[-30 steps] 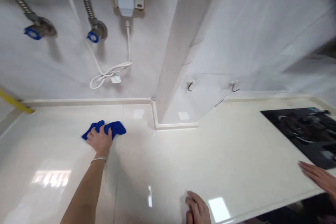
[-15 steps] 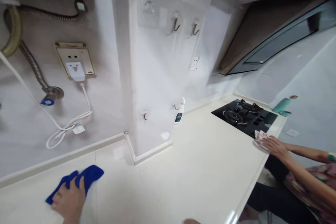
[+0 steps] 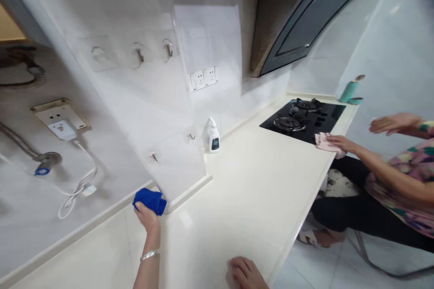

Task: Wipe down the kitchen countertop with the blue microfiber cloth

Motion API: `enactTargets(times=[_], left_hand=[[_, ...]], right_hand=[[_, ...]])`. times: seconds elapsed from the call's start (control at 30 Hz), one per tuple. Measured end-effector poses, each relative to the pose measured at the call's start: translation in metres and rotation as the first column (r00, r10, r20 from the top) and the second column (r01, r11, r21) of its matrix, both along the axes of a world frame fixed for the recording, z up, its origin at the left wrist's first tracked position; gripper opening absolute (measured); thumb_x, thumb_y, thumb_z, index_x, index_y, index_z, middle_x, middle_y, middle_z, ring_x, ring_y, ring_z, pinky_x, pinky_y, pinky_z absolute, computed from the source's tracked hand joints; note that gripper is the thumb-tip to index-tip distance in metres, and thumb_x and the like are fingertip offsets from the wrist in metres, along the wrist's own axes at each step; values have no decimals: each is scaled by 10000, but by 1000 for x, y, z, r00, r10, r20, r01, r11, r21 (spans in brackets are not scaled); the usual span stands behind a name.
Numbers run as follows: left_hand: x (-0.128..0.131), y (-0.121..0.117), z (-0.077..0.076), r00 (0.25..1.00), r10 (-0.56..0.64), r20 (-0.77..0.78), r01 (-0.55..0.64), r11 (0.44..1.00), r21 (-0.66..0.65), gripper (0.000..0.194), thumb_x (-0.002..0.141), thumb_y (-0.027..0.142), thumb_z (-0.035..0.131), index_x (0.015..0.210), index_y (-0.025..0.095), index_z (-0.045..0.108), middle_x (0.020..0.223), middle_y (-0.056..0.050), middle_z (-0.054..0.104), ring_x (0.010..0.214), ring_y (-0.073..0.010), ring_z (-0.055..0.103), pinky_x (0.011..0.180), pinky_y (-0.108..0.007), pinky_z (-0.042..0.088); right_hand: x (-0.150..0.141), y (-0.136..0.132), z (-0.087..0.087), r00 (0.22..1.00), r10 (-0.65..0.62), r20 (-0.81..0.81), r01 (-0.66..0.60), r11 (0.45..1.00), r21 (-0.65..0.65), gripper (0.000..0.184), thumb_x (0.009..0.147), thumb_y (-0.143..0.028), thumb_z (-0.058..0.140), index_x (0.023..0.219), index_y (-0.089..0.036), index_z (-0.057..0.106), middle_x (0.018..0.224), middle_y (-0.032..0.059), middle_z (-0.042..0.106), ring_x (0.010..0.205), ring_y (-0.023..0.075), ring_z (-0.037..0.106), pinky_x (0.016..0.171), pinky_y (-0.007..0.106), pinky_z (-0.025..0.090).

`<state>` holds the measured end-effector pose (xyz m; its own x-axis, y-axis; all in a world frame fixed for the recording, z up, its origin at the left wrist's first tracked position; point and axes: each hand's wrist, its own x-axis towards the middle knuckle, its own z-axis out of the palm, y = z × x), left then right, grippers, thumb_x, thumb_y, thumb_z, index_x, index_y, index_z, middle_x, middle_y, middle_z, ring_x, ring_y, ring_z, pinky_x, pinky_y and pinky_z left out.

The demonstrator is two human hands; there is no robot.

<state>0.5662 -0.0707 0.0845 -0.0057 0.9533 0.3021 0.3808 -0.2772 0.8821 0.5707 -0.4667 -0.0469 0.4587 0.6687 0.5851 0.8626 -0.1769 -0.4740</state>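
My left hand (image 3: 148,219) grips a bunched blue cloth (image 3: 149,201) and presses it against the cream countertop (image 3: 237,189), right at the foot of the white wall column (image 3: 142,113). A bracelet sits on that wrist. My right hand (image 3: 246,273) lies on the counter near its front edge at the bottom of the view, fingers curled loosely, nothing seen in it.
A white spray bottle (image 3: 212,135) stands by the wall. A black gas hob (image 3: 301,117) is set in the far counter, where another person's hand (image 3: 339,142) holds a pink cloth (image 3: 322,141). A teal bottle (image 3: 349,90) stands behind it. Sockets, a cord and hooks are on the wall.
My left hand has slid the blue cloth rightwards to the column corner and bunched it. The view has turned right, bringing the hob, the hood and the other person into sight.
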Motion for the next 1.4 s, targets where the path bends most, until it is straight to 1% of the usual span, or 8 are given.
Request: enactTargets(times=[0.17, 0.3, 0.5, 0.7, 0.83, 0.93, 1.2, 1.4], left_hand=[[72, -18, 45, 995, 29, 94, -48, 977, 207, 561, 992, 493, 191, 1423, 143, 276, 1382, -217, 481, 1279, -266, 528, 1091, -447, 463], [97, -28, 55, 994, 49, 99, -81, 934, 349, 622, 943, 505, 400, 1406, 120, 244, 1414, -252, 375, 1394, -332, 368, 1183, -535, 333], [87, -23, 27, 1000, 3, -12, 2, 914, 405, 712, 862, 491, 555, 1379, 85, 280, 1380, -267, 378, 1384, -380, 356, 1178, -597, 324], [69, -23, -25, 994, -54, -92, 84, 929, 359, 736, 842, 475, 584, 1387, 71, 299, 1375, -263, 405, 1387, -371, 386, 1184, -557, 347], [69, -25, -63, 993, -47, -109, 77, 954, 291, 750, 862, 464, 570, 1419, 50, 286, 1392, -275, 412, 1376, -369, 406, 1169, -559, 365], [69, -25, -80, 990, -40, -137, 75, 962, 262, 763, 855, 475, 584, 1414, 26, 325, 1366, -286, 449, 1334, -388, 445, 1151, -587, 372], [63, -50, -86, 971, -9, -239, 109, 907, 408, 644, 832, 421, 584, 1338, 38, 474, 1265, -257, 515, 1275, -450, 473, 1059, -695, 398], [110, -60, -72, 915, -107, -388, 310, 803, 509, 436, 774, 328, 668, 1155, 117, 650, 1275, -208, 506, 1234, -434, 471, 994, -702, 424]], right_hand=[[14, -27, 11, 987, 135, -88, -135, 991, 2, 230, 881, -97, 450, 954, -242, 614, 1050, 49, 716, 1004, 174, 655, 888, 311, 570], [32, -60, 6, 991, 31, -128, -23, 998, 63, 220, 898, -73, 422, 874, -229, 575, 946, 46, 706, 914, 165, 661, 812, 294, 569], [59, -68, -5, 987, -103, -122, 111, 992, 65, 201, 922, -77, 420, 850, -219, 543, 882, 30, 664, 841, 165, 625, 739, 293, 517], [66, -49, -21, 964, -264, -32, 264, 965, 2, 198, 863, -57, 407, 807, -207, 523, 777, 24, 586, 726, 179, 529, 669, 314, 416], [63, -49, -26, 966, -256, -40, 255, 967, -30, 177, 858, -71, 418, 856, -207, 531, 840, 47, 601, 773, 194, 522, 711, 333, 403], [62, -52, -25, 966, -255, -47, 253, 967, -40, 182, 834, -69, 427, 877, -211, 532, 864, 52, 606, 796, 198, 520, 740, 341, 401], [63, -49, -21, 970, -240, -51, 236, 969, -73, 168, 788, -90, 457, 873, -208, 542, 835, 55, 600, 768, 202, 504, 716, 343, 396], [67, -52, -23, 973, -231, -8, 230, 971, -61, 220, 789, -157, 515, 980, -206, 612, 888, 84, 645, 811, 216, 557, 763, 351, 453]])
